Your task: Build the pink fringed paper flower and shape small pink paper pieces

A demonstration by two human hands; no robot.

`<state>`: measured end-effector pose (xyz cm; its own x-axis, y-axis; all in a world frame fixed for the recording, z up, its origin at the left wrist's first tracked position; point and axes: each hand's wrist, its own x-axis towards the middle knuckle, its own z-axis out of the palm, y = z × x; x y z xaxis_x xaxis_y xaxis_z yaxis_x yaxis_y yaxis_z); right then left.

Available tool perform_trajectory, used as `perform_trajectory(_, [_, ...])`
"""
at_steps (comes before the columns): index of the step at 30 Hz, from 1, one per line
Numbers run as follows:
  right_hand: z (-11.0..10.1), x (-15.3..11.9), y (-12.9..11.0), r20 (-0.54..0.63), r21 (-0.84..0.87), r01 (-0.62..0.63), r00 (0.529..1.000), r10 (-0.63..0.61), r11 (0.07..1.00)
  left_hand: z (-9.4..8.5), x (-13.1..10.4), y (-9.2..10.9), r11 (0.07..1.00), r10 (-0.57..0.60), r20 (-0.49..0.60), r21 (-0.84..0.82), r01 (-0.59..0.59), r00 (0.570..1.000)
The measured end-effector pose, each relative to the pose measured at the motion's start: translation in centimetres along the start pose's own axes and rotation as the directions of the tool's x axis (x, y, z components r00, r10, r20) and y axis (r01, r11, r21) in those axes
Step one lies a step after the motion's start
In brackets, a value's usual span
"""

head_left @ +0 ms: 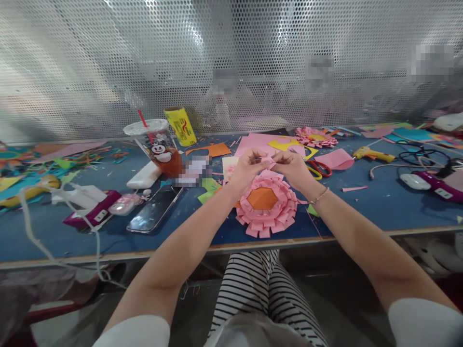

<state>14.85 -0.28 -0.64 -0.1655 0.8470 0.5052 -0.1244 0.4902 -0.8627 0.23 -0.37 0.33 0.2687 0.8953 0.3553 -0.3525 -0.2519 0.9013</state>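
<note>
My left hand (249, 168) and my right hand (291, 167) meet just above the far edge of a pink paper flower. Between their fingertips is a small pink paper strip (268, 161), pinched from both sides. The pink paper flower (264, 225) lies on the blue table (202, 219), with layered, curled petals around an orange paper centre (262, 198). Red and yellow scissors (323, 168) lie beside my right hand, partly hidden by it. Pink paper sheets (253, 143) lie behind my hands.
A drink cup (164, 152) with a red straw, a phone (155, 210) and a purple power strip (94, 210) are at the left. On the right are a yellow glue gun (374, 154), cables and another purple strip (443, 188). A second pink flower (315, 138) lies behind.
</note>
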Motion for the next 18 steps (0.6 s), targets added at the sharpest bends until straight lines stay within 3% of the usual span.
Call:
perform_trajectory(8, [0.0,0.2,-0.8,-0.052,0.337,-0.189,0.974,0.219,0.922,-0.1,-0.1,0.6,0.995,-0.002,0.064,-0.1,0.009,0.998])
perform_trajectory(14, [-0.1,0.1,-1.4,0.019,0.49,-0.25,0.961,0.277,0.835,-0.3,0.1,0.4,0.984,0.176,0.075,0.027,-0.178,0.982])
perform_trajectory(18, [-0.3,0.1,-1.5,0.08,0.563,-0.304,0.946,0.315,0.769,-0.2,0.1,0.6,0.958,0.236,0.038,0.158,-0.239,0.971])
